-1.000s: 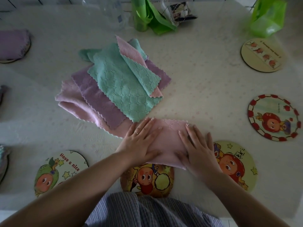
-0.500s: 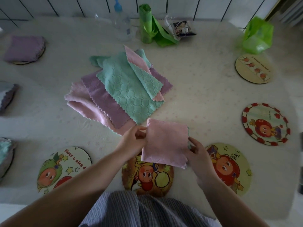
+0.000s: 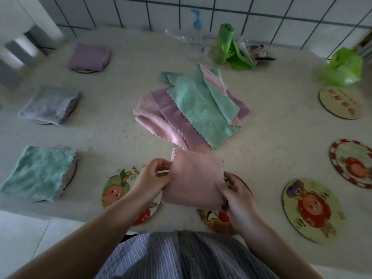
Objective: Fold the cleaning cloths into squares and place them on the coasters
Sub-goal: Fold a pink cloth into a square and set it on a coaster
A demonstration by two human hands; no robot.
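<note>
So both hands are on the folded pink cloth (image 3: 194, 183), held up just above the near coasters: my left hand (image 3: 153, 181) pinches its left edge, my right hand (image 3: 236, 198) grips the right side. Unfolded cloth pile (image 3: 191, 109) sits further back.

Single head view, looking forward-down, close over table (image 3: 261, 137), tiled wall (image 3: 261, 9) beyond
</note>
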